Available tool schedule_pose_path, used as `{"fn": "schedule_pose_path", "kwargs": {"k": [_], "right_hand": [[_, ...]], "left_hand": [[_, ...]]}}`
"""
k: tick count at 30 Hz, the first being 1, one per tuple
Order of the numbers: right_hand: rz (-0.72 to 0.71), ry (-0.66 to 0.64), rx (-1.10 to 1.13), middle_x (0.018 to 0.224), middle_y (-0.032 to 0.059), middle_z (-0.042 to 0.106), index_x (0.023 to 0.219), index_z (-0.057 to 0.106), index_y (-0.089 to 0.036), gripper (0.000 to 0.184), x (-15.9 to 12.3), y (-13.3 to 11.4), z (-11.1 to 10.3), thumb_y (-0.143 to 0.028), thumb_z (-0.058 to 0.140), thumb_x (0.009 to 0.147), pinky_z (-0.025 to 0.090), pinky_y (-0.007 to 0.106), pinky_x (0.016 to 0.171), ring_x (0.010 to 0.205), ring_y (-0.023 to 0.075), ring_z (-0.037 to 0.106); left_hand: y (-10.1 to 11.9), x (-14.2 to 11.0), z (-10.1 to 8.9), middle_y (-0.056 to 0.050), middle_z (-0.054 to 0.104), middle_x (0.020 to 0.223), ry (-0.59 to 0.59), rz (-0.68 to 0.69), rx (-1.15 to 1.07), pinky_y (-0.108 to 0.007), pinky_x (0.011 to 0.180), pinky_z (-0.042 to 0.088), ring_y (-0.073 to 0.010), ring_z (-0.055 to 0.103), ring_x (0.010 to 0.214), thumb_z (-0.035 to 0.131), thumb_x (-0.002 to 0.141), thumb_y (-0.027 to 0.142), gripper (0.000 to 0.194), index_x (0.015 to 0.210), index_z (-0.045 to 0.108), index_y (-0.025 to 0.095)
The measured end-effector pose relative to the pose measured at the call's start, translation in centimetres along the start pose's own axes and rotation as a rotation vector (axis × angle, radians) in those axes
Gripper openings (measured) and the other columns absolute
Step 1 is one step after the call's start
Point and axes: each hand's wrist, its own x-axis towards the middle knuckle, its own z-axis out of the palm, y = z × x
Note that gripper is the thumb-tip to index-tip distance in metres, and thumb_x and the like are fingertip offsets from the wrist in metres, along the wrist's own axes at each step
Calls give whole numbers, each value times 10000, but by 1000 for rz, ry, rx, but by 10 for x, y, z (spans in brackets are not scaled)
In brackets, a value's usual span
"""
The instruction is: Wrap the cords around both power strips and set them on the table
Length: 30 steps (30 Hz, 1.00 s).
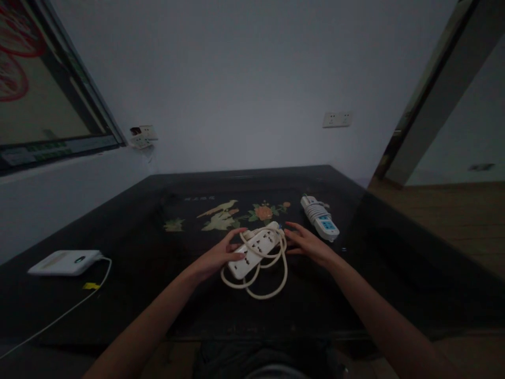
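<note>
Kept the white power strip (253,253) slantwise on the dark glossy worktop (315,295), near the middle, between both hands. Touched its left side with the left hand (218,256), with thumb and forefinger spread apart and the thumb over the socket face; could not tell whether or not to call that a clamped grip. Reached to the strip's far right end with the right hand (307,243), with fingers parted, close by the loops of cream cord (266,297) (loosely looped over and around the strip). Had a second power strip (327,227) farther right, with blue socket panels and a grey cord (315,211) wound around it. Had a white device (65,262) at far left, with a thin white cable (74,305) running toward the near edge, past a yellow scrap (91,286). Showed a bird-and-flower picture (221,218) on the worktop, just beyond the cream cord.
</note>
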Motion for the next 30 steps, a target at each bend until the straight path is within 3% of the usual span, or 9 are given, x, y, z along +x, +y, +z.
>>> {"fn": "schedule_pose_path", "kwargs": {"k": [4, 10, 14, 17, 21, 26, 30], "right_hand": [[-45, 46, -158, 1125, 126, 637, 1246, 516, -178, 453, 6, 1, -2, -424, 571, 870, 585, 264, 590, 803, 174, 676], [-115, 46, -223, 1040, 83, 667, 1176, 596, -196, 376, 14, 5, 1, -366, 622, 841, 563, 207, 518, 887, 194, 644], [-138, 51, -248, 958, 77, 673, 1179, 604, -190, 390, 14, 7, 0, -358, 639, 829, 553, 196, 487, 849, 191, 642], [-146, 47, -251, 932, 74, 673, 1177, 601, -190, 389, 14, 8, 0, -365, 635, 831, 559, 204, 496, 840, 191, 646], [-150, 44, -233, 913, 63, 675, 1151, 590, -189, 379, 13, 9, 1, -358, 652, 817, 568, 220, 520, 813, 183, 655], [-152, 70, -194, 874, 49, 678, 1104, 586, -181, 361, 13, 11, 4, -333, 682, 791, 571, 233, 558, 755, 163, 664], [-155, 84, -162, 843, 34, 664, 1070, 575, -178, 341, 11, 11, 5, -309, 693, 778, 584, 264, 611, 758, 164, 668]], "left_hand": [[7, -1, -9, -141, 670, 1126, -13, -50, 82, -301, 712, 528, -245, 686, 897, 788, 677, 259, 938, 1445, 250, 263], [9, 4, -36, -145, 687, 1102, 162, -17, 214, -357, 814, 507, -265, 656, 1000, 662, 775, 518, 692, 1352, 431, 214], [5, 4, -49, -90, 718, 853, 253, -34, 362, -297, 638, 514, -211, 681, 736, 676, 769, 483, 497, 1144, 581, 171], [6, -1, -48, -41, 661, 596, 179, -138, 474, -259, 485, 457, -181, 626, 511, 618, 791, 543, 484, 1083, 604, 157], [9, -9, -39, -39, 665, 617, 9, -236, 433, -247, 470, 449, -172, 626, 501, 556, 808, 605, 552, 1156, 573, 176], [6, -5, -33, 22, 568, 607, 52, -92, 323, -188, 433, 359, -87, 500, 472, 639, 787, 515, 437, 1046, 632, 162], [2, 1, -34, 44, 496, 574, 131, -17, 279, -181, 428, 297, -72, 428, 468, 662, 778, 440, 359, 995, 650, 155]]}}
